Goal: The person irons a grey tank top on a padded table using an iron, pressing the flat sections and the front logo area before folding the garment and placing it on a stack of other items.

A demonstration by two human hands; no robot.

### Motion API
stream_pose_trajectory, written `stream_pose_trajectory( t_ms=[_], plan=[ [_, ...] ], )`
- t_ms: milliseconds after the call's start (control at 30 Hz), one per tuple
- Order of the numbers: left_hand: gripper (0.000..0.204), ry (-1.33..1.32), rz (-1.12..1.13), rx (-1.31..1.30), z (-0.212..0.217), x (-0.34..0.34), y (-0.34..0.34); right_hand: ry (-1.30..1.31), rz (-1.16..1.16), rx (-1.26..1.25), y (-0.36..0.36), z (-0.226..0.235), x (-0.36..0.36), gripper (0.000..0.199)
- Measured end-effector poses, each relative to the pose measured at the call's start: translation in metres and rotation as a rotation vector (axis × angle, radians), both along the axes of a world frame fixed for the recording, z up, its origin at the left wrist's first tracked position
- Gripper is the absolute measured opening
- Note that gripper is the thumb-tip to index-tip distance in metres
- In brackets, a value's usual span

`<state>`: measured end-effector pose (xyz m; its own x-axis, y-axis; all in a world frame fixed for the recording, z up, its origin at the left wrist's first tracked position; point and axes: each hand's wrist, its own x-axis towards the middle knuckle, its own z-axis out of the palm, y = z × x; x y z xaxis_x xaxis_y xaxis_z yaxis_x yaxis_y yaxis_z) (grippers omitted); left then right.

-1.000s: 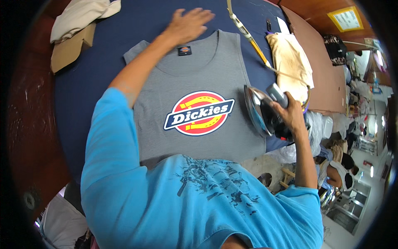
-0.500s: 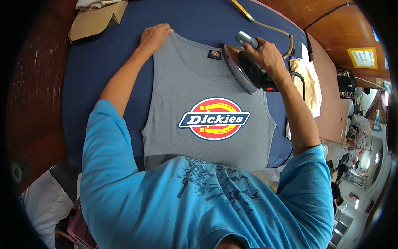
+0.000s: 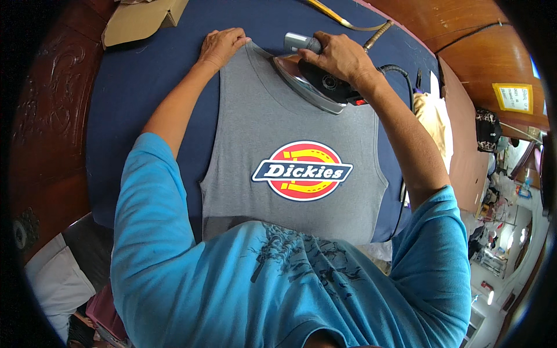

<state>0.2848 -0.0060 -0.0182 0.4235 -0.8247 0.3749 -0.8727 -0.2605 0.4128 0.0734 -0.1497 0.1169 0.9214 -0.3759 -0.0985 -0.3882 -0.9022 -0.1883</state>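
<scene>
A grey tank top (image 3: 249, 127) lies spread flat before me, its neckline at the far side. A red, yellow and navy printed emblem (image 3: 302, 170) fills the middle of its chest. My left hand (image 3: 223, 47) pinches the top of the left shoulder strap at its far end. With my right hand (image 3: 346, 57) I grip the handle of a steam iron (image 3: 316, 78). The iron's soleplate rests over the neckline and covers the neck label. A dark cord runs from the back of the iron.
Dark blue cloth covers the ironing table (image 3: 145, 104). A cardboard box (image 3: 136, 24) sits at the far left. A yellow hose (image 3: 331, 16) crosses the far edge. Cream cloth (image 3: 434, 119) lies at the right, beside a brown board (image 3: 464, 133). Carved wood panelling (image 3: 52, 116) borders the left.
My right hand has slid the iron leftward and slightly away along the neckline, over the label. My left hand still pinches the strap, a little farther away and to the right.
</scene>
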Motion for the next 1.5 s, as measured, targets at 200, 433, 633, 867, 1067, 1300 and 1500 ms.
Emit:
stream_pose_trajectory(
  t_ms=[200, 433, 633, 867, 1067, 1300, 1500],
  plan=[
    [0.03, 0.086, 0.005, 0.093, 0.005, 0.003, 0.0, -0.002, -0.018, 0.0, 0.0, -0.002, 0.019, 0.057],
    [0.031, 0.009, -0.09, 0.029, -0.005, 0.014, -0.008, 0.005, 0.266, 0.061, 0.038, 0.019, 0.027, 0.058],
    [0.024, 0.139, -0.162, 0.191, 0.011, 0.021, -0.001, 0.016, 0.359, -0.026, 0.103, 0.003, 0.049, 0.052],
    [0.024, 0.158, 0.238, 0.125, 0.028, 0.016, 0.113, -0.118, 0.145, 0.007, 0.089, -0.007, 0.096, 0.054],
    [0.033, 1.144, 0.169, 0.573, 0.066, -0.12, 0.239, -0.124, 0.177, 0.001, 0.081, -0.018, 0.111, 0.061],
    [0.028, 0.98, 0.231, 0.574, 0.063, -0.164, 0.254, -0.086, 0.487, 0.144, 0.113, -0.014, 0.063, 0.068],
    [0.026, 0.329, 0.543, 0.222, 0.044, -0.207, 0.262, -0.065, 0.671, 0.023, 0.125, 0.0, 0.055, 0.066]
  ],
)
